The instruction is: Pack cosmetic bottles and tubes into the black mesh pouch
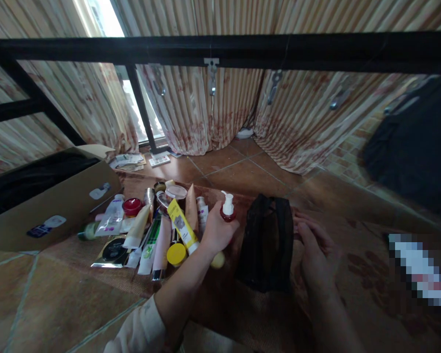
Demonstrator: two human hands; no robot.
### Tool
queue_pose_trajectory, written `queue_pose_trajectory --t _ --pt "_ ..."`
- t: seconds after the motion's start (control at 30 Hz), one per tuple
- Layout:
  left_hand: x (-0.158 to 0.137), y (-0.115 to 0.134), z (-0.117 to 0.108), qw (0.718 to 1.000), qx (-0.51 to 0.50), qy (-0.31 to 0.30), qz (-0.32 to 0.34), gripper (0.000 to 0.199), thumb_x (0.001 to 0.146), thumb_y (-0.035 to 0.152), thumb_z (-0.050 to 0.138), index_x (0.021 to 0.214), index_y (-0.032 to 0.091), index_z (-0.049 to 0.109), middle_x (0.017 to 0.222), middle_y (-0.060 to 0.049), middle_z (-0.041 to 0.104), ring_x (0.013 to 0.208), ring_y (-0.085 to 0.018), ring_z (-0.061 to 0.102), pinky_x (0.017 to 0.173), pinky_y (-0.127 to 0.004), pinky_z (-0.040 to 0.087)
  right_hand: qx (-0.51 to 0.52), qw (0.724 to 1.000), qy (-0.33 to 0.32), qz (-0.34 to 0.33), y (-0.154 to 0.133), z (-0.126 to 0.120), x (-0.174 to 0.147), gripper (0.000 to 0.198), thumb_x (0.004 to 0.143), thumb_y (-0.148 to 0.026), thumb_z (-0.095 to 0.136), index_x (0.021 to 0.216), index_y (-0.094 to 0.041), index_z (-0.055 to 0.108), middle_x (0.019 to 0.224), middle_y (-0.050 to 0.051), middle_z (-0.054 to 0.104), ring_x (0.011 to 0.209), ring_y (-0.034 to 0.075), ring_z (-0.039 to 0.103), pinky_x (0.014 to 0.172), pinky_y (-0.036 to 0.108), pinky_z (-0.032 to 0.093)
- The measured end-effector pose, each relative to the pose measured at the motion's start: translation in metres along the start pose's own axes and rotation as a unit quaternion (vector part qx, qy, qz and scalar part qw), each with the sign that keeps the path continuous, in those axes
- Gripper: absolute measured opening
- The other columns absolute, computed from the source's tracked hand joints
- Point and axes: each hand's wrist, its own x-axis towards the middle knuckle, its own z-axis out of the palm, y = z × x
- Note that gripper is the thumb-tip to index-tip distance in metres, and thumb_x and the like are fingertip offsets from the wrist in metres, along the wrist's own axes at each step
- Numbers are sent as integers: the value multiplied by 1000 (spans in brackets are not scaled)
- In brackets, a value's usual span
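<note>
My left hand (218,230) is wrapped round a pump bottle (227,206) with a white pump top and a dark red body, most of it hidden by the fingers. Just right of it a black mesh pouch (266,245) stands on the brown mat. At the pouch's right side is my right hand (316,245), its fingers closed on the pouch's edge. Left of my left hand lies a pile of toiletries: a yellow tube (183,225), a green and white tube (149,247), a yellow-lidded jar (177,254) and a red-lidded jar (132,207).
A cardboard box (73,211) with black material inside stands at the left. Papers (128,161) lie by the window. Striped curtains (220,108) hang behind a black metal bar (242,51). A pixelated phone-like shape (421,267) lies at the right.
</note>
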Motion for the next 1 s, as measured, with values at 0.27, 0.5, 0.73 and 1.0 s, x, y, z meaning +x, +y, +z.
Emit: queue_pose_trajectory --t 0.27,0.5,0.73,1.0 --pt "-6 1 5 996 -78 -39 28 17 73 19 64 88 16 56 72 4 52 64 -10 47 61 -22 38 26 1000 11 15 -3 1 -1 18 81 -34 63 87 -20 72 106 8 68 104 24 61 84 40 50" --pt "-9 14 0 987 -145 -62 25 23 78 34 66 87 15 58 68 5 50 60 -8 42 58 -21 35 0 999 42 7 -1 1 -1 21 81 -38 62 85 -19 72 97 8 70 96 23 64 82 40 50" --pt "-10 15 -2 988 -135 -65 34 31 78 42 67 92 15 61 75 2 57 68 -10 48 65 -23 39 16 981 114 157 7 -1 6 24 74 -39 67 81 -17 71 78 5 69 67 16 62 60 29 49" --pt "-8 13 -8 982 -169 -60 57 41 87 50 52 105 16 64 98 -5 67 93 -20 59 84 -31 44 134 941 143 275 4 -3 11 16 65 -31 72 73 -17 69 82 3 69 63 9 59 51 19 45"
